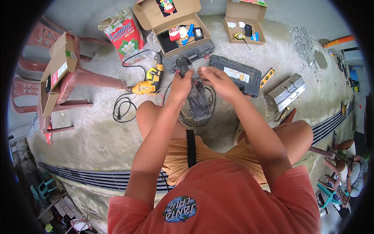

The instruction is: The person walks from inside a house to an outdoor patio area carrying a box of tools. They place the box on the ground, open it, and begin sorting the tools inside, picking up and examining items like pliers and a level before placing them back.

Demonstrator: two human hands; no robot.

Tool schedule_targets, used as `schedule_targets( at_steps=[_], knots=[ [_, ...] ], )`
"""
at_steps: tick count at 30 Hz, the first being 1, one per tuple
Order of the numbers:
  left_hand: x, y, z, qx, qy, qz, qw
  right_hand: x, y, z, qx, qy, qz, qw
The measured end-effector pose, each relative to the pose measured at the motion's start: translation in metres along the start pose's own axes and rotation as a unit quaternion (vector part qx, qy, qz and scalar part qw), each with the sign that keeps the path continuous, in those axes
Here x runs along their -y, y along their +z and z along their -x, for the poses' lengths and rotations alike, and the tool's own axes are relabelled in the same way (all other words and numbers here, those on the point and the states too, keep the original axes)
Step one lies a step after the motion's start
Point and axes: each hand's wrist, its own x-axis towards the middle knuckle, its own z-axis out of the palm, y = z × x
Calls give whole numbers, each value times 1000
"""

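My left hand (pixel 183 86) is closed around a dusty dark grey power tool (pixel 199 103). Its round black nose end points away from me, and its body slopes down between my knees. Just right of the nose, my right hand (pixel 215 78) has thumb and forefinger pinched together. What they hold, if anything, is too small to make out. Left of the tool lies a yellow and black power drill (pixel 147 85) on the concrete. A dark cable (pixel 212 102) loops around the grey tool.
Beyond my hands are an open cardboard box (pixel 177 50) of small items on a dark case, a second cardboard box (pixel 245 37), and a rice sack (pixel 126 35). At right lie a black tool case (pixel 249 84), a spirit level (pixel 267 77) and a metal toolbox (pixel 286 93). Plastic chairs (pixel 74 78) stand left.
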Motion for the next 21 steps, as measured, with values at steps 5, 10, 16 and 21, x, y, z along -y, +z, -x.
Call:
schedule_targets(
  at_steps=[5,10,16,21],
  knots=[
    [-37,6,-41,20,-16,-11,1000,-46,-20,53,78,-82,329,937],
    [-90,17,-66,140,-168,-83,972,-38,-41,72,139,-74,437,886],
    [-127,24,-15,220,54,-471,853,47,-144,91,66,-17,407,911],
    [-151,45,26,340,331,-619,626,48,-214,30,101,15,447,889]
  ],
)
